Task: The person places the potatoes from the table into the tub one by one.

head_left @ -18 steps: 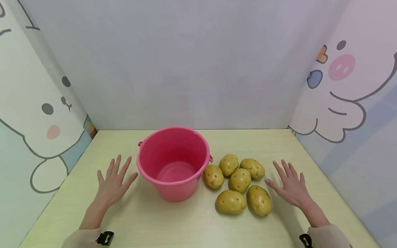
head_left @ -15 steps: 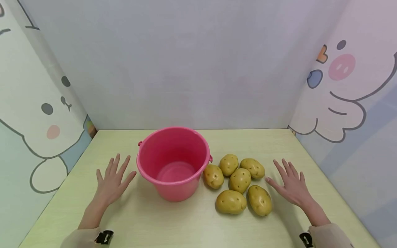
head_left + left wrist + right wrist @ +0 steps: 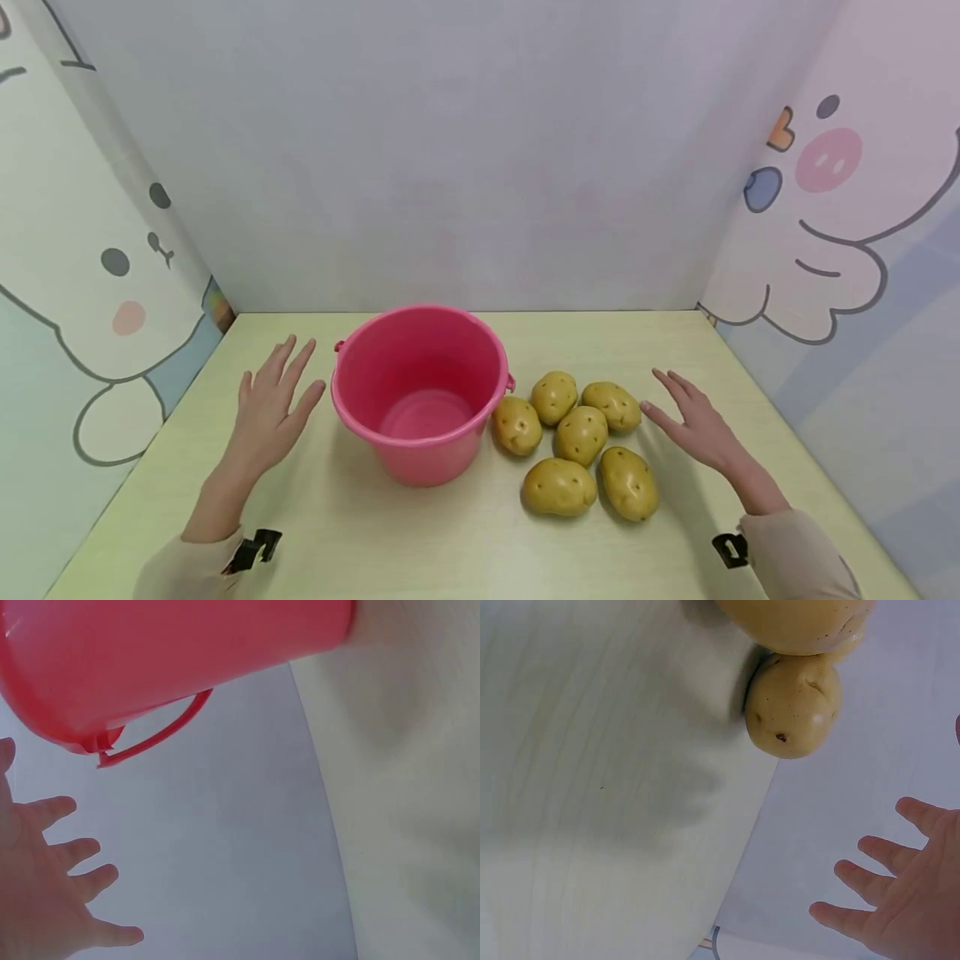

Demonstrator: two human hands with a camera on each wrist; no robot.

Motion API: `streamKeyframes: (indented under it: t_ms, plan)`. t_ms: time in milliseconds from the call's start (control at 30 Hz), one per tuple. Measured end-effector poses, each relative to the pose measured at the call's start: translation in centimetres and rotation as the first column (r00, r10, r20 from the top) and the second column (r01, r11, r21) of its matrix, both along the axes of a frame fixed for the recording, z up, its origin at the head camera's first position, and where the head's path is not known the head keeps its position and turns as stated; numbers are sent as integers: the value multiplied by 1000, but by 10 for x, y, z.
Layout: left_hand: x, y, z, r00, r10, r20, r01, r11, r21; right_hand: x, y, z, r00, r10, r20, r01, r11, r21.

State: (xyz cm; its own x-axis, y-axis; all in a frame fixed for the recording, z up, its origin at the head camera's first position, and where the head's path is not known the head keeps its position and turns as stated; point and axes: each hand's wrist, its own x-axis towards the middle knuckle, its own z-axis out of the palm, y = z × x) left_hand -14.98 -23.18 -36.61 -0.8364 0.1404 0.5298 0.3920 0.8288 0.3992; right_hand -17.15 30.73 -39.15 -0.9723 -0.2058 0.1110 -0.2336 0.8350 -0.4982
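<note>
A pink plastic bucket (image 3: 427,462) stands upright left of the middle of the table, with nothing inside it. My left hand (image 3: 266,417) is held just left of the bucket, fingers spread and holding nothing. In the left wrist view the bucket's handle (image 3: 169,733) hangs down its side, near the left hand (image 3: 45,877). Several yellow potatoes (image 3: 582,435) lie grouped to the right of the bucket. Beside the rightmost potatoes hovers my right hand (image 3: 697,425), its fingers extended with nothing in them. The right wrist view shows a potato (image 3: 793,705) ahead of that hand (image 3: 915,889).
The pale wooden table (image 3: 450,558) ends at a plain grey back wall (image 3: 465,167). Side walls with cartoon animals, a left one (image 3: 90,208) and a right one (image 3: 840,250), flank it. A black wrist strap (image 3: 255,550) sits at the left sleeve.
Both hands have risen and moved slightly forward; the right hand has turned more on its side. The bucket and the potatoes have stayed in place.
</note>
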Motion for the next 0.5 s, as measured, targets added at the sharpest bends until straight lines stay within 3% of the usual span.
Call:
streamKeyframes:
  t_ms: [233, 500]
  plan:
    - [-3, 15, 8, 997, -65, 48, 66, 997, -39, -17, -6, -3, 997, 41, 69, -40, 999, -25]
    - [-4, 20, 7, 994, -60, 95, 65, 996, -55, -29, -8, -8, 991, 110, 71, -108, 993, -38]
